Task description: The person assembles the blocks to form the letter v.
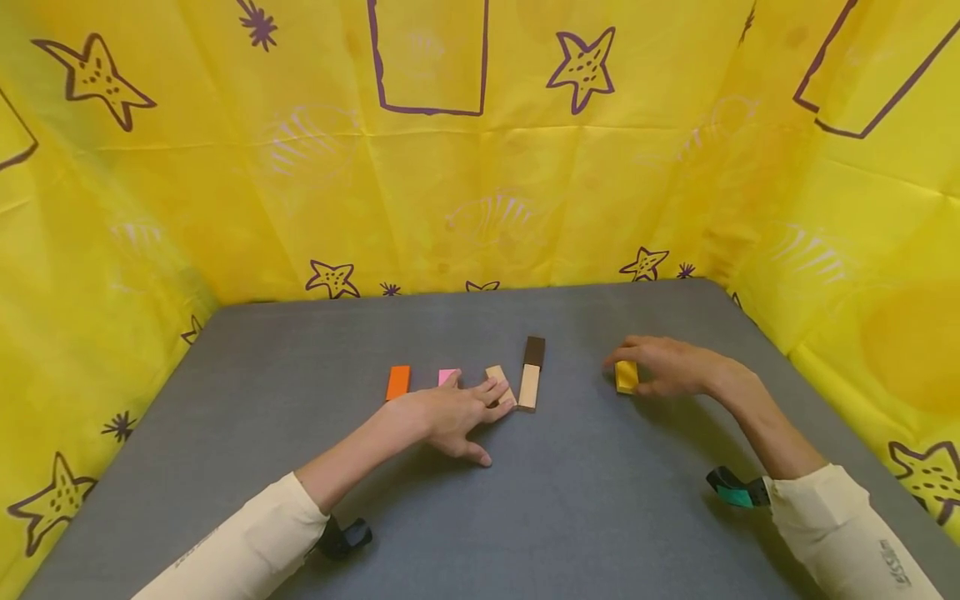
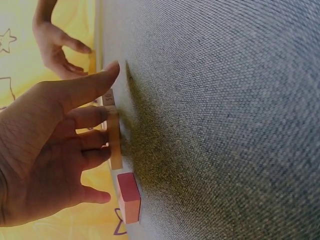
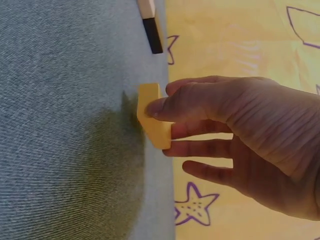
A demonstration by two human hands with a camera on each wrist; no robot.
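My right hand (image 1: 667,365) pinches a yellow wooden block (image 3: 153,117) at the right of the table, its thumb on the near face and fingers behind. My left hand (image 1: 457,417) lies spread over a plain wood block (image 1: 495,377), fingertips right at it and the thumb held well apart. Beside that block, another plain wood block (image 1: 529,387) meets a dark brown block (image 1: 535,350) end to end. Partly behind the left hand in the head view is a pink block (image 1: 446,377); the left wrist view shows more of this pink block (image 2: 129,197).
An orange block (image 1: 398,382) lies left of the pink one. The grey cloth-covered table (image 1: 570,517) is bordered by yellow patterned curtains (image 1: 480,200) at the back and both sides. Black camera mounts hang below both cuffs, the right mount (image 1: 735,492) with a green patch.
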